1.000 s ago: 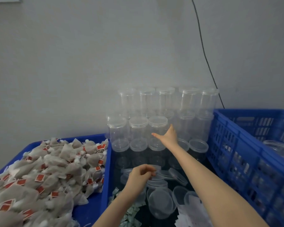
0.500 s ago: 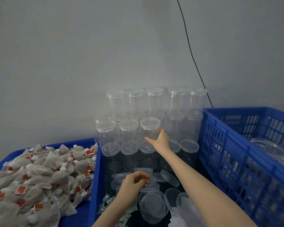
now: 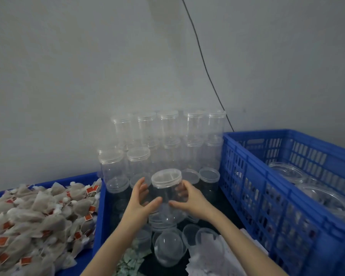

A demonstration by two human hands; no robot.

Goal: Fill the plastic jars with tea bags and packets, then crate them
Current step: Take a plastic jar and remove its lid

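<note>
On the far left we've got the tea bags (image 3: 34,214) heaped in a blue tray (image 3: 84,179), well apart from our hands, so filling means going left from the jar. Our left hand (image 3: 141,198) curls round the left side of the clear jar (image 3: 166,193), thumb in front, fingers behind, seen thru the plastic. The jar sits between both hands, held above the loose lids (image 3: 168,249) and the green packets (image 3: 130,261) below; it's lidded, lid up, tilted a bit toward us, long axis near vertical. Our right hand (image 3: 189,199) grips the jar's right side the same way, thumb low in front. Both hands are equally near since both hold it. Behind stands the stack of empty jars (image 3: 167,140) vs. the wall. Far right is the blue crate (image 3: 287,196), w/ jars already inside; we reckon the lid comes off next, so one hand must go up the axis to the top.
</note>
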